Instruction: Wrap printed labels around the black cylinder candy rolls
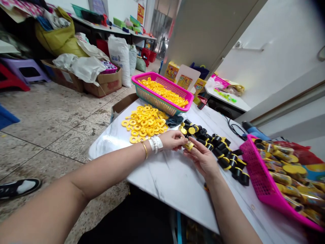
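Above the white marbled table (175, 179), both hands meet at a small yellow, partly clear piece (188, 145). My left hand (174, 140) has its fingers closed at the piece's left side. My right hand (201, 156) grips it from the right between thumb and fingers. Just beyond my left hand is a pile of yellow ring-shaped parts (146, 122). Black and yellow cylindrical parts (223, 149) lie scattered beyond and to the right of my right hand. A dark cloth (174, 121) rests between the two piles.
A pink basket of yellow parts (188, 107) stands at the table's back. Another pink basket (259, 183) with wrapped yellow tubes is at the right. Yellow boxes (185, 81), a black cable (235, 127) and a blue tool (256, 130) lie farther back.
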Tool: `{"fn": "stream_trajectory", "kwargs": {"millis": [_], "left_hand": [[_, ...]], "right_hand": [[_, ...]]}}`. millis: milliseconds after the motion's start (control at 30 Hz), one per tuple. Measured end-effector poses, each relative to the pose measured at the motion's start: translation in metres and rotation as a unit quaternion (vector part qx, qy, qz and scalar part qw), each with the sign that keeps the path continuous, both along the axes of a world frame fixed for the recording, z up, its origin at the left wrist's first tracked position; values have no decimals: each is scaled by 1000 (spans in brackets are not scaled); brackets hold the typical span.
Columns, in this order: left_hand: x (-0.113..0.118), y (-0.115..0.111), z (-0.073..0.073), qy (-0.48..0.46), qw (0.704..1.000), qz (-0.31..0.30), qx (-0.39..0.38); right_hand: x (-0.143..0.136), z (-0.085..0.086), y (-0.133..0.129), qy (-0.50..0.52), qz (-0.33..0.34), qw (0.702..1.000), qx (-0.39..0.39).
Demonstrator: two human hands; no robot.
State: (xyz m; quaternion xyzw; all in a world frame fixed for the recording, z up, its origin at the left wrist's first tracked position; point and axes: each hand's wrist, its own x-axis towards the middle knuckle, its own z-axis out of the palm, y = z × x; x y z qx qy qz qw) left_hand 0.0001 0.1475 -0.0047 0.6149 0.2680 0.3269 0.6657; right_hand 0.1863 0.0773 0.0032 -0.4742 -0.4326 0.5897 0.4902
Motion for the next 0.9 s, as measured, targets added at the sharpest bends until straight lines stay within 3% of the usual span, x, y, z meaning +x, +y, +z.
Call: {"fn": "stream_trajectory", "kwargs": {"millis": [233, 400, 567, 767, 900], "left_hand": [[-2, -10, 11, -33, 992, -66, -101], [0, -12, 11, -66, 984, -84, -139], [0, -11, 10, -101, 974, -126, -159], [-1, -12, 9, -18, 980, -105, -171], [-2, -13, 12, -15, 976, -121, -179]], "right_hand": [[-7, -2, -8, -3, -81, 990, 114], [-9, 2, -13, -15, -59, 992, 112], [-6, 1, -10, 8, -108, 987, 120], [-2, 3, -7, -17, 17, 998, 59], [-4, -1, -7, 4, -23, 995, 94]]}}
